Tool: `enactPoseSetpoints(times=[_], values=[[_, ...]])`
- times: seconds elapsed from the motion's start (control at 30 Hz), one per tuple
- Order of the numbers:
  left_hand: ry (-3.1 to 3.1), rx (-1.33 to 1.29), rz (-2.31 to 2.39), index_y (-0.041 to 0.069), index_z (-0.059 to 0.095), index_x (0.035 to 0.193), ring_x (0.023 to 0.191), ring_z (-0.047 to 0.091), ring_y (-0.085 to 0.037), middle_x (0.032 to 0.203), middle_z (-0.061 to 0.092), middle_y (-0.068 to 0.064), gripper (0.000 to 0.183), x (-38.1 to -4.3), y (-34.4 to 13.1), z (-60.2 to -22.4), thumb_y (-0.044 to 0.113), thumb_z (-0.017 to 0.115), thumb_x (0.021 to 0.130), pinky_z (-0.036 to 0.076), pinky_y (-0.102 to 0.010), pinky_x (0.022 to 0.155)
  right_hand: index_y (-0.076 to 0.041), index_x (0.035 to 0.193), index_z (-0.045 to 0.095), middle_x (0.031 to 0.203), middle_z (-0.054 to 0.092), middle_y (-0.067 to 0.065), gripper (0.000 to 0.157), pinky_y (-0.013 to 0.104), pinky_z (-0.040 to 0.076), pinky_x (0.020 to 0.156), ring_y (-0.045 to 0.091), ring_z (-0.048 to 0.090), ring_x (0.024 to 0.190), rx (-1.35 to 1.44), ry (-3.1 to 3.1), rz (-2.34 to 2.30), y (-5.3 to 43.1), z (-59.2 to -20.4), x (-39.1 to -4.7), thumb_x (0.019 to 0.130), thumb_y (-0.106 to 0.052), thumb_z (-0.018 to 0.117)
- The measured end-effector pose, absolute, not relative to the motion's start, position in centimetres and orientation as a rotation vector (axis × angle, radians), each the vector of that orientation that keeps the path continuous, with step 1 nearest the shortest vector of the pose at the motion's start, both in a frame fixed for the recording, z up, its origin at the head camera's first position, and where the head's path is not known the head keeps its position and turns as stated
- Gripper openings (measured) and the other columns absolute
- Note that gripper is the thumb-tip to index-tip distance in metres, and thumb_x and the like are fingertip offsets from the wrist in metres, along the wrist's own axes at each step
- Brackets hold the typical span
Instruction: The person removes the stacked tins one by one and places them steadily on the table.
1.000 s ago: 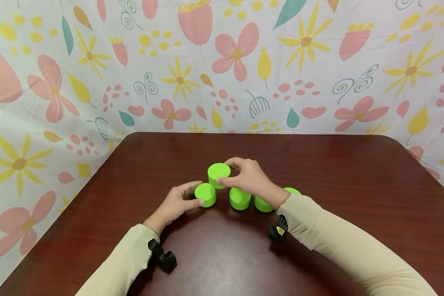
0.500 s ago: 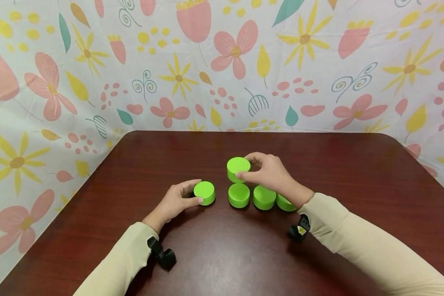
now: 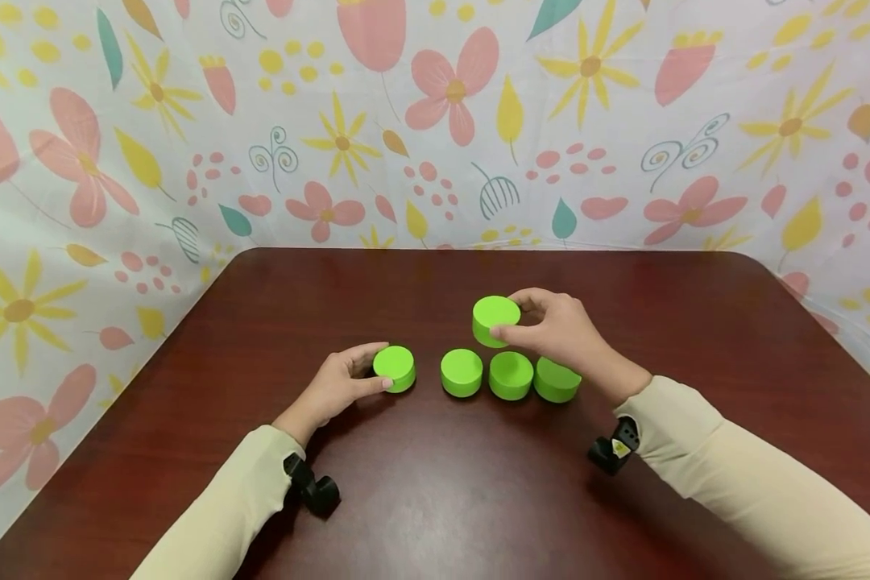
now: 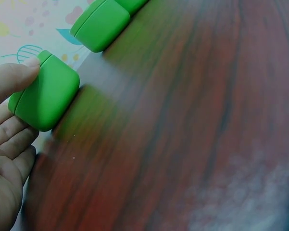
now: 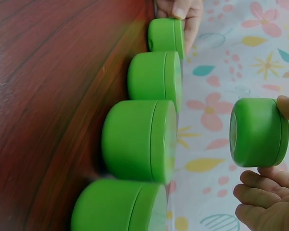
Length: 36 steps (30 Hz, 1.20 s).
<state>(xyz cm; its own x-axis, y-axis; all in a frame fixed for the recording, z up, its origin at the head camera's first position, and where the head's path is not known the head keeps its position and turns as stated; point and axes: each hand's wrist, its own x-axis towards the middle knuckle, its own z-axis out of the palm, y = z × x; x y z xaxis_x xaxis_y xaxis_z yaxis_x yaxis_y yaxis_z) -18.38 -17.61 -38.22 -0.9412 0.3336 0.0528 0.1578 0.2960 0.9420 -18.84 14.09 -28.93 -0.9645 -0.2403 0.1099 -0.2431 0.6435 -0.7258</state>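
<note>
Several small round green jars with lids are in view. My left hand (image 3: 337, 385) holds the leftmost jar (image 3: 395, 368) between thumb and fingers as it stands on the table; the left wrist view shows the thumb on the lid edge of that jar (image 4: 50, 94). Up in the air, my right hand (image 3: 564, 329) pinches another jar (image 3: 495, 320) by its sides, above and behind the row. The right wrist view shows the raised jar (image 5: 257, 132) well apart from the others. Three jars stand in a row: one (image 3: 461, 373), a middle one (image 3: 511, 376) and a right one (image 3: 555, 380), partly covered by the right hand.
The dark reddish wooden table (image 3: 435, 483) has a rounded far edge. Behind and to the left hangs a white cloth (image 3: 377, 177) with flowers and leaves. Each wrist wears a small black camera, as on the left wrist mount (image 3: 312, 487).
My right hand has carried its jar to the right, from just behind the leftmost jar to above the row. The left hand has stayed on its jar. The head view has shifted slightly.
</note>
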Motion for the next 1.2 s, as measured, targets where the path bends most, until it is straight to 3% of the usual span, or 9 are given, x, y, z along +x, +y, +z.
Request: enactPoseSetpoints(times=[0.27, 0.93, 1.03, 1.2], values=[[2.42, 0.484, 1.7, 0.0, 0.045, 0.135, 0.126, 0.046, -0.029, 0.132, 0.053, -0.016, 0.06, -18.6, -17.6, -37.8, 0.008, 0.07, 0.081, 0.042, -0.042, 0.099, -0.009, 0.111, 0.06, 0.102, 0.065, 0.008, 0.047, 0.034, 0.048, 0.077, 0.022, 0.064, 0.095, 0.371, -2.819, 1.231, 16.0, -28.6, -18.4, 0.077, -0.039, 0.073], [2.402, 0.476, 1.724, 0.0, 0.046, 0.134, 0.125, 0.046, -0.028, 0.131, 0.052, -0.017, 0.059, -18.1, -17.6, -38.1, 0.007, 0.07, 0.081, 0.043, -0.038, 0.097, -0.006, 0.117, 0.058, 0.105, 0.065, 0.013, 0.06, 0.027, 0.048, 0.072, 0.025, 0.061, 0.096, 0.168, -2.851, 1.131, 20.7, -29.4, -16.1, 0.078, -0.05, 0.069], [2.402, 0.477, 1.728, 0.0, 0.046, 0.134, 0.125, 0.046, -0.028, 0.131, 0.053, -0.017, 0.059, -18.1, -17.6, -38.1, 0.007, 0.07, 0.081, 0.044, -0.033, 0.096, -0.006, 0.116, 0.058, 0.104, 0.065, 0.012, 0.058, 0.024, 0.048, 0.069, 0.019, 0.062, 0.092, 0.148, -2.843, 1.11, 21.4, -29.8, -15.9, 0.078, -0.049, 0.069], [2.396, 0.479, 1.739, 0.0, 0.047, 0.133, 0.124, 0.047, -0.029, 0.13, 0.053, -0.018, 0.058, -18.0, -17.5, -38.0, 0.007, 0.07, 0.081, 0.045, -0.028, 0.093, -0.006, 0.112, 0.06, 0.1, 0.066, 0.011, 0.054, 0.018, 0.046, 0.065, -0.002, 0.058, 0.078, 0.108, -2.816, 1.082, 22.6, -30.4, -15.5, 0.078, -0.046, 0.07]])
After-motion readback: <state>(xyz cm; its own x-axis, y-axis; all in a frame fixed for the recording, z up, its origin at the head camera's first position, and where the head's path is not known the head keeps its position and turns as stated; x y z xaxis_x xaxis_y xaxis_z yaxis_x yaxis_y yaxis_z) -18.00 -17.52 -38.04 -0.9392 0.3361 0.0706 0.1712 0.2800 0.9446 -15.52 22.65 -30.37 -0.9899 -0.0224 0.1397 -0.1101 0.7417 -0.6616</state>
